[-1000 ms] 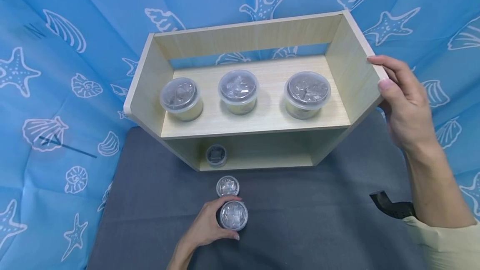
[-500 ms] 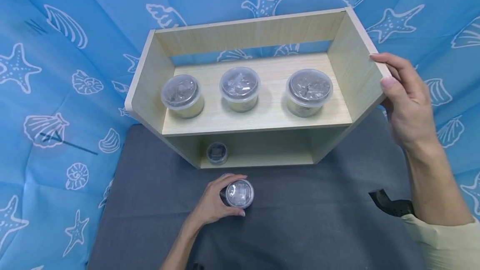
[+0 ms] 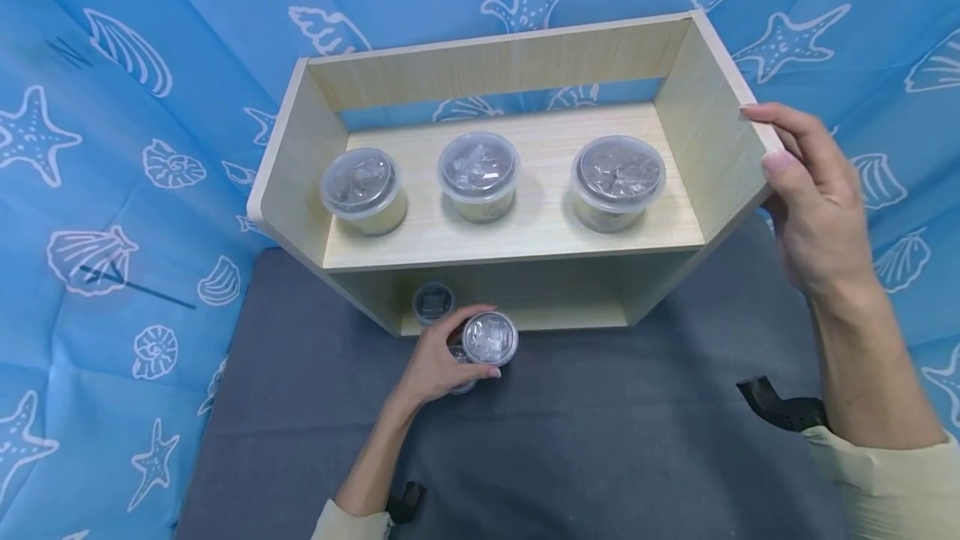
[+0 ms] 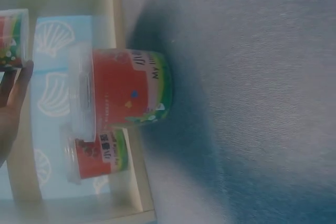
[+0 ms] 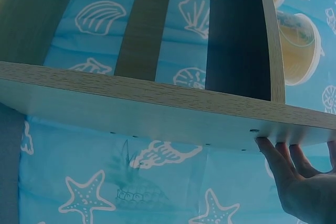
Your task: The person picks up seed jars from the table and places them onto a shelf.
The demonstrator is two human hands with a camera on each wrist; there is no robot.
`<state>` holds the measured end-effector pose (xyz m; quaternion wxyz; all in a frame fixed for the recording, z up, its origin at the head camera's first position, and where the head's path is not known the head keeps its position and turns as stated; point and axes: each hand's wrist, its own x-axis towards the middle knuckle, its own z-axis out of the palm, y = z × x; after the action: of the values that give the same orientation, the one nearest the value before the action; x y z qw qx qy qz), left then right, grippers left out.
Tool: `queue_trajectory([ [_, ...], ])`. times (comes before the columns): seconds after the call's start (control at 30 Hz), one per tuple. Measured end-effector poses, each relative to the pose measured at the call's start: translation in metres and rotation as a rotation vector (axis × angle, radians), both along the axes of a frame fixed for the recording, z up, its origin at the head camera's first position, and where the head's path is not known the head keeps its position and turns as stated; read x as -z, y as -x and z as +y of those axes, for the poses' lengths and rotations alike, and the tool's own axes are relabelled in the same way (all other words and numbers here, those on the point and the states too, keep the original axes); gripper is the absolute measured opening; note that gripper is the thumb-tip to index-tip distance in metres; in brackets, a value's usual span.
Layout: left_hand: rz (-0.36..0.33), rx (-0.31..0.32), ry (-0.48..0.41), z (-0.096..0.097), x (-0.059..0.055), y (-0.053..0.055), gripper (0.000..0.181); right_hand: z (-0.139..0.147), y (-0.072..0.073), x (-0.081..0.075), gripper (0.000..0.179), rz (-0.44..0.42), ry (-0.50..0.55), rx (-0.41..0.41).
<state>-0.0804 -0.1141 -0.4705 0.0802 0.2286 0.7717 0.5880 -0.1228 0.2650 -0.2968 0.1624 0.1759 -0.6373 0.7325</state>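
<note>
My left hand (image 3: 438, 361) grips a small plastic tub (image 3: 490, 338) with a clear lid, raised in front of the lower shelf opening. In the left wrist view this held tub (image 4: 11, 40) shows a red and green label. Partly hidden under the hand, another small tub (image 3: 463, 382) stands on the table; its red label (image 4: 123, 85) faces the left wrist camera. A third small tub (image 3: 433, 302) sits inside the lower compartment at left. My right hand (image 3: 821, 198) holds the front edge of the right side panel of the pale wooden shelf (image 3: 510, 252), fingertips against its outer face.
Three larger lidded tubs, the left one (image 3: 363, 190), the middle one (image 3: 478, 177) and the right one (image 3: 618, 182), stand on the upper shelf. A dark grey cloth (image 3: 600, 440) covers the table. A blue shell-patterned curtain (image 3: 150, 273) hangs behind and beside it.
My left hand has carried the gripped tub away from me and slightly right, past the one on the table, up to the lower compartment. The right hand keeps its hold on the shelf.
</note>
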Motion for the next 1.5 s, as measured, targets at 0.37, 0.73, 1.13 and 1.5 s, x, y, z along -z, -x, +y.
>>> queue_trajectory([
  [0.37,0.049,-0.052,0.030,0.006,0.013,0.027,0.072,-0.001,0.001,0.003,0.039,-0.004,0.056,0.016],
  [0.73,0.016,-0.064,0.091,0.016,0.019,0.047,0.070,0.000,0.002,0.003,0.039,0.005,0.050,0.014],
  [1.13,-0.019,-0.066,0.163,0.025,0.037,0.066,0.073,-0.001,0.002,0.004,0.040,-0.001,0.044,0.028],
  [1.5,-0.100,-0.059,0.215,0.032,0.048,0.073,0.073,-0.001,0.004,0.005,0.040,0.011,0.057,0.024],
])
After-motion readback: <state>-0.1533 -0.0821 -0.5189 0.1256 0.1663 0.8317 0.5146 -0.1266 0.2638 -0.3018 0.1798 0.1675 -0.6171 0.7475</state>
